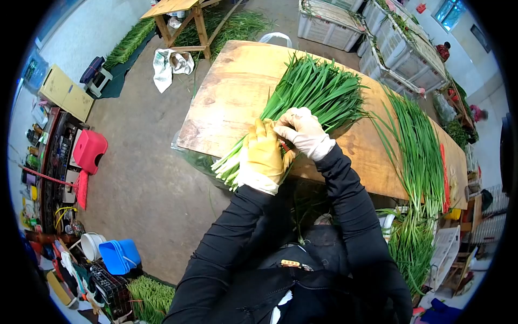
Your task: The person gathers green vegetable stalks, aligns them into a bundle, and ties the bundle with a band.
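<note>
A thick bunch of long green leaves with white stems (315, 89) lies across the wooden table (226, 92). My left hand (263, 154), in a yellow glove, is wrapped round the bunch near its white ends, which stick out at the lower left. Beside it my right hand (304, 132), in a pale glove, has its fingers pinched together at the bunch. A bit of red shows between the hands; what the right fingers hold is too small to tell. More long green leaves (418, 146) lie at the table's right end, next to red strips (444, 178).
White crates (329, 27) stand behind the table. On the floor at the left are a red stool (89, 151), a blue bucket (120, 256) and a white bucket (93, 245). A wooden bench (202, 29) and white sacks (170, 67) are at the upper left.
</note>
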The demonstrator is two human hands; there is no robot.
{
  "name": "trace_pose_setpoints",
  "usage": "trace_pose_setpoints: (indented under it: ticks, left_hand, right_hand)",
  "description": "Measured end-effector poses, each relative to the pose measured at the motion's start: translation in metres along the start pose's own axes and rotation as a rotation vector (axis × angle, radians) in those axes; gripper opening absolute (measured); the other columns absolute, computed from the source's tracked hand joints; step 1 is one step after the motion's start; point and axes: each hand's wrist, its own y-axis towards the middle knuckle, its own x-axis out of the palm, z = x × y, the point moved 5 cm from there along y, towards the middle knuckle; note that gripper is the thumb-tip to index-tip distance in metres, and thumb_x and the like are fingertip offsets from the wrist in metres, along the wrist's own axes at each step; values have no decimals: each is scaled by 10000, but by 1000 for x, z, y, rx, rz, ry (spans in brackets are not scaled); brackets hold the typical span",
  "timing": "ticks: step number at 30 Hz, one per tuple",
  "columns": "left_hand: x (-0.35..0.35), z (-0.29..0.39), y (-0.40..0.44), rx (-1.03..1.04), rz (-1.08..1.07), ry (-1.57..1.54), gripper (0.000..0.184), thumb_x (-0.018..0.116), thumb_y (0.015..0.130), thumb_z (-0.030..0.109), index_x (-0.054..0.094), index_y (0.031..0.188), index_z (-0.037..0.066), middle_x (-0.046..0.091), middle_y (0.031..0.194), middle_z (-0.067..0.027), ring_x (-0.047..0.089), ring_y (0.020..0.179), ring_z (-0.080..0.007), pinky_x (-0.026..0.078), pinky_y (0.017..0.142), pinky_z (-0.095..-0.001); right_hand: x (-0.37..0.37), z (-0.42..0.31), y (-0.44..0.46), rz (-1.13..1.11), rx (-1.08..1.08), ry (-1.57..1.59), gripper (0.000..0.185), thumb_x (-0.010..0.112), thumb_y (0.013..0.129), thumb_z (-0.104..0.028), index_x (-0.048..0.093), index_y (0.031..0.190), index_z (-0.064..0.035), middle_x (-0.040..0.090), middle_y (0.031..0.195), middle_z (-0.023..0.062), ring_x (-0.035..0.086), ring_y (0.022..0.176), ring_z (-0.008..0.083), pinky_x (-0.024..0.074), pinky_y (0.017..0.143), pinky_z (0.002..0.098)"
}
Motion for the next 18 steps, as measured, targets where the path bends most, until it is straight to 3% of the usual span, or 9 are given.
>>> trace_pose_setpoints:
  ticks: [4, 6, 8, 9, 12, 16, 18]
  left_hand:
    - [2, 0, -1, 7, -32, 80, 861, 689, 610, 445, 355, 1210, -75, 397, 1237, -226, 421, 1120, -324, 334, 947, -353]
    - [0, -1, -1, -3, -68, 129, 895, 701, 592, 453, 341, 1220, -73, 387, 1249, -218, 417, 1127, -317, 330, 952, -350]
    - [-4, -2, 2, -41, -125, 10, 982, 732, 542, 458, 291, 1245, -68, 370, 1267, -203, 413, 1134, -301, 331, 953, -348]
    - [-7, -1, 3, -40, -122, 13, 982, 732, 542, 458, 291, 1245, -68, 370, 1267, -203, 413, 1134, -301, 331, 953, -348]
    - [-9, -4, 4, -70, -98, -7, 1023, 762, 505, 433, 265, 1249, -62, 365, 1266, -205, 418, 1130, -300, 338, 949, -346]
    - [13, -24, 12, -89, -221, -123, 1037, 793, 474, 386, 259, 1243, -62, 366, 1249, -229, 426, 1112, -325, 349, 936, -360]
    - [15, -24, 13, -94, -287, -136, 1043, 802, 462, 368, 259, 1241, -64, 368, 1242, -236, 430, 1103, -336, 353, 931, -367]
  right_hand:
    - [1, -22, -6, 224, -289, -199, 156, 603, 750, -218, 603, 798, -70, 556, 756, 80, 497, 767, 274, 384, 709, 353]
    - [5, -22, -8, 215, -313, -210, 129, 592, 780, -173, 593, 806, -47, 575, 778, 76, 529, 748, 225, 411, 706, 325]
    - [18, 6, -4, 150, 49, 379, 95, 562, 817, -108, 580, 809, -15, 590, 809, 67, 550, 751, 145, 439, 697, 265]
    - [18, 7, -2, 146, 93, 507, 106, 528, 843, -71, 569, 806, 20, 592, 826, 65, 554, 769, 97, 451, 699, 221]
    - [18, 4, -2, 97, 171, 781, 116, 521, 846, -79, 559, 834, 30, 604, 853, 80, 560, 760, 110, 451, 716, 232]
    - [10, -15, -23, 123, 58, 942, 161, 562, 828, -140, 556, 848, 20, 613, 830, 81, 553, 748, 108, 434, 688, 231]
    - [7, -15, -42, 126, -40, 714, 173, 563, 829, -151, 555, 859, 19, 612, 830, 89, 554, 749, 115, 432, 680, 238]
